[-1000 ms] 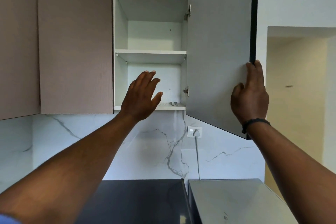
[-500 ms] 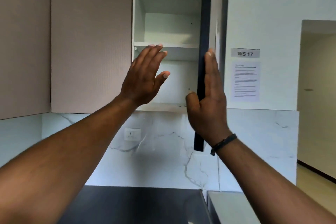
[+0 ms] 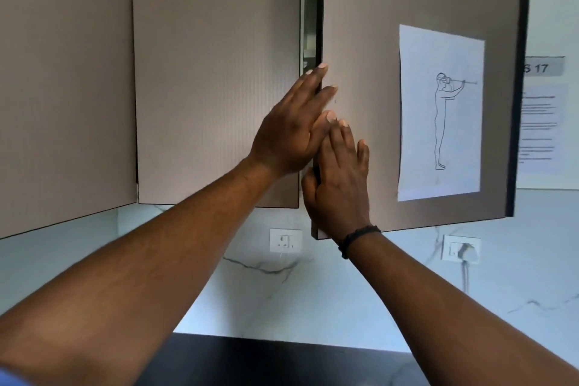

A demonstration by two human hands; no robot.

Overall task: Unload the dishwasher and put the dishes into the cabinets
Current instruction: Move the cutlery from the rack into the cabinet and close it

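Cabinet door (image 3: pixel 369 25) just ajar, sliver of gap (image 3: pixel 308 9) above the left hand (image 3: pixel 291 131). Flat, fingers straight, on the edge; right hand (image 3: pixel 340 178) just below, thumb hooked round it. Slip thumb out before pushing shut, easy pinch. No dishes in sight.

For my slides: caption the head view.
Left hand touches, right hand holds the edge of a nearly shut cabinet door bearing a sketch.

It was a kitchen: taupe ribbed-front wall cabinets (image 3: pixel 213 72) hung above a white grey-veined marble backsplash (image 3: pixel 266 291) fitted with white plastic wall sockets (image 3: pixel 285 240), and a glossy black countertop (image 3: pixel 282 360) ran below them.
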